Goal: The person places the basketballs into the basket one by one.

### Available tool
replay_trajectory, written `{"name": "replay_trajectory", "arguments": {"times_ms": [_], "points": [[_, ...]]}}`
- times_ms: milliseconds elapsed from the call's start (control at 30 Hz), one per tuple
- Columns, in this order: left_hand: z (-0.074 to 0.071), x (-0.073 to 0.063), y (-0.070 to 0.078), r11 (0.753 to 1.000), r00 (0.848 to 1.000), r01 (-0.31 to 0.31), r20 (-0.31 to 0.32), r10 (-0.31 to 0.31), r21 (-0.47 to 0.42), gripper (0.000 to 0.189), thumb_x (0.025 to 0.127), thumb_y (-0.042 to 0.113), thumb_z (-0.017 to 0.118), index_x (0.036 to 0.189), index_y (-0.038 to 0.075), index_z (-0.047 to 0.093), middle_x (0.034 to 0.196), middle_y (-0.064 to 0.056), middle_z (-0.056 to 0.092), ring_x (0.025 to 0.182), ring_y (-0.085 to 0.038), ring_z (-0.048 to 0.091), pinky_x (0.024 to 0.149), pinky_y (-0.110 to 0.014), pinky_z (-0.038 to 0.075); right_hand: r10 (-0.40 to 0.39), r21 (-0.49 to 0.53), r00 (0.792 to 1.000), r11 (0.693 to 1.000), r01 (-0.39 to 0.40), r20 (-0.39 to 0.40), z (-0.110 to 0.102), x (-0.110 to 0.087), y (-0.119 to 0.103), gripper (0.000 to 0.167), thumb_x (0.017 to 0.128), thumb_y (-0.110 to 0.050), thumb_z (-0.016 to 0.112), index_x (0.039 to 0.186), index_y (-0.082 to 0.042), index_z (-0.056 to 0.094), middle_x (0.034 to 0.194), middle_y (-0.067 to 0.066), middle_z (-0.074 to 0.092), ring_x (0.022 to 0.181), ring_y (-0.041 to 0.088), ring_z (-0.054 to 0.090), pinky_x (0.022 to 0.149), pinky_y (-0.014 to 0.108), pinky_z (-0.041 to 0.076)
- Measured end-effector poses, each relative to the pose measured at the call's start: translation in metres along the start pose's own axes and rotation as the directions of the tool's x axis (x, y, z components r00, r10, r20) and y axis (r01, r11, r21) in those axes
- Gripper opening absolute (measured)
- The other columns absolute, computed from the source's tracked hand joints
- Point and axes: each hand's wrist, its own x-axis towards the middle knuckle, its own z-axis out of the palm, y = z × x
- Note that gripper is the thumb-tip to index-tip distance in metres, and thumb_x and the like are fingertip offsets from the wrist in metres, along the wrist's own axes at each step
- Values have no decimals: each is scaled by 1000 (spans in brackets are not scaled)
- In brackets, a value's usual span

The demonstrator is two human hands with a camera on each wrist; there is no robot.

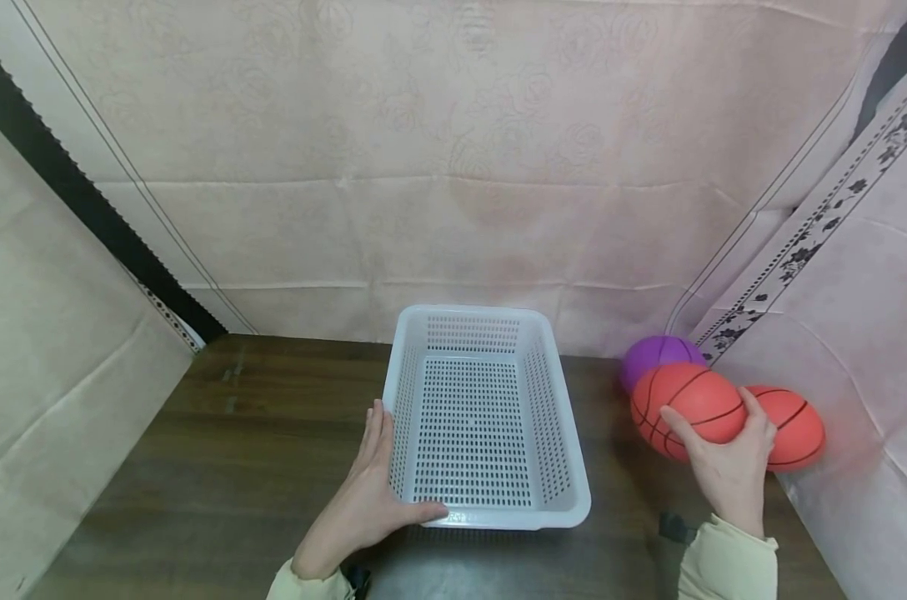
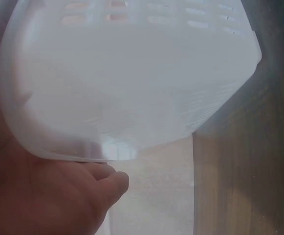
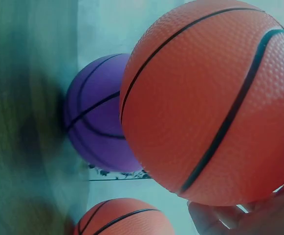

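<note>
head view: 1 orange ball (image 1: 678, 404) sits gripped in the right hand (image 1: 733, 467).

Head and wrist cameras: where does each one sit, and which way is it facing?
Head: worn on the head, looking forward and down at the white basket; left hand, right hand and sleeves show.
Left wrist: worn there, facing the basket's outside; part of the left hand shows.
Right wrist: worn there, facing the held orange ball, purple ball and second orange ball; part of the right hand shows.
Shared: head and right wrist both show all three balls.
</note>
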Motion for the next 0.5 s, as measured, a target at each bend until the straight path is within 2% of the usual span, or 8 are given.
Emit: {"name": "replay_trajectory", "arguments": {"times_ms": [500], "points": [[0, 1, -1, 1000, 1000, -9, -1, 9, -17, 147, 55, 74, 78, 155, 8, -7, 158, 0, -25, 146, -22, -15, 113, -54, 17, -15, 51, 999, 999, 14, 29, -3, -9, -19, 100, 73, -42, 83, 152, -37, 21, 148, 8, 26, 130, 29, 31, 100, 64, 35]]}}
